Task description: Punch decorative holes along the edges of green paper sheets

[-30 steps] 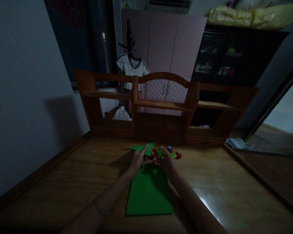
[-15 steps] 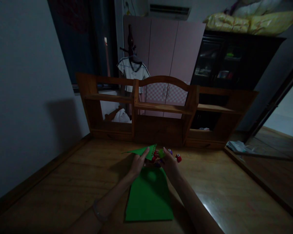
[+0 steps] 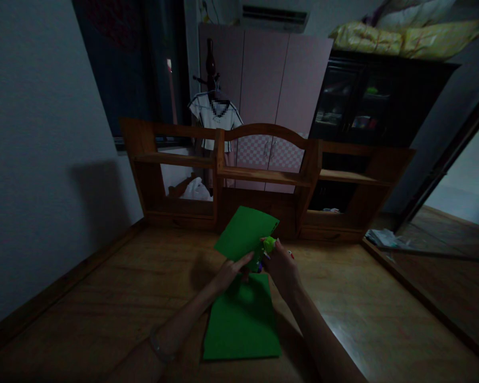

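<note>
My left hand [image 3: 232, 272] pinches a sheet of green paper [image 3: 245, 229] by its lower edge. The sheet is tilted up, and small dark holes show along its right edge. In my right hand [image 3: 282, 268] is a small light-green object [image 3: 269, 244], held at the paper's right edge; its exact kind is too small and dark to tell. A small red object [image 3: 290, 255] shows just beyond my right hand, partly hidden. Something purple [image 3: 259, 266] lies between the hands. Below them, a larger green sheet [image 3: 241, 324] lies flat on the wooden surface.
The wooden surface [image 3: 143, 287] runs back to a wooden shelf unit [image 3: 263, 178]. A wall [image 3: 43, 213] stands on the left. Papers and plastic [image 3: 383, 238] lie beyond the right edge. Behind are pink cabinets [image 3: 263, 85] and a hanging white shirt [image 3: 205, 109].
The green sheet in my left hand has turned and risen, so its broad face now shows. My right hand has brought the light-green object against the sheet's right edge.
</note>
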`<state>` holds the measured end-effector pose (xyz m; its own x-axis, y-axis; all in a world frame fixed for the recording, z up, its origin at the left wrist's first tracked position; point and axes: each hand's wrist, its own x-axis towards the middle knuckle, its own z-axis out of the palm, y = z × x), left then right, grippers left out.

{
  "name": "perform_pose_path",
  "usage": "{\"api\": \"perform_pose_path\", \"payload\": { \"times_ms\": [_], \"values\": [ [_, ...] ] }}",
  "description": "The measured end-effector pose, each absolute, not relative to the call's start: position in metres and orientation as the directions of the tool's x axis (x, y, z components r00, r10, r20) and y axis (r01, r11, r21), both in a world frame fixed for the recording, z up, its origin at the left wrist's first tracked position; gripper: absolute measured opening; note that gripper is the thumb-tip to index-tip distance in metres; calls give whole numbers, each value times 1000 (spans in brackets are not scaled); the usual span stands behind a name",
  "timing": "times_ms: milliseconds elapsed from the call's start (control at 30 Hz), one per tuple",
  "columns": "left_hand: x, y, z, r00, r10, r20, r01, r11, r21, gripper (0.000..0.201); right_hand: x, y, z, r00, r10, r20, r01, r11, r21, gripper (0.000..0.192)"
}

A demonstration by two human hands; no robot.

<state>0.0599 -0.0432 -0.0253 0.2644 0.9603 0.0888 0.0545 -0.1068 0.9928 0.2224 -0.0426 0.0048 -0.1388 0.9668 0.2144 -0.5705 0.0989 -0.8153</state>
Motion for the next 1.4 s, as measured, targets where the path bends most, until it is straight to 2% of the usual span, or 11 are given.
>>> {"api": "perform_pose_path", "payload": {
  "times_ms": [167, 300, 533, 700, 867, 967, 1267, 1400],
  "values": [
    [65, -27, -32, 277, 951, -135, -138, 179, 974, 57, 226, -37, -7, -67, 995, 77, -389, 45, -920, 34],
    [64, -24, -35, 342, 915, -213, -86, 256, 963, 55, 228, -36, -11, -16, 998, 55, -347, 46, -937, 37],
    [65, -35, -40, 465, 855, -230, 125, 194, 973, 62, 229, -40, -6, 19, 994, 105, -366, 104, -925, 36],
    [67, -33, -44, 333, 919, -210, 219, 141, 965, 68, 227, -35, -7, 3, 997, 81, -441, 74, -895, 31],
    [65, -31, -37, 153, 971, -184, 344, 122, 931, 72, 230, -32, -3, -42, 999, 26, -639, -7, -770, 20],
    [64, -32, -33, 105, 975, -195, 350, 147, 925, 73, 234, -35, 1, -106, 994, 31, -704, -53, -708, 20],
    [61, -27, -40, 7, 990, -138, 350, 127, 928, 73, 242, -35, -2, -139, 986, 90, -755, -47, -654, 25],
    [61, -28, -39, 5, 992, -124, 370, 114, 922, 74, 242, -33, -2, -139, 986, 96, -738, -38, -674, 27]
  ]
}}
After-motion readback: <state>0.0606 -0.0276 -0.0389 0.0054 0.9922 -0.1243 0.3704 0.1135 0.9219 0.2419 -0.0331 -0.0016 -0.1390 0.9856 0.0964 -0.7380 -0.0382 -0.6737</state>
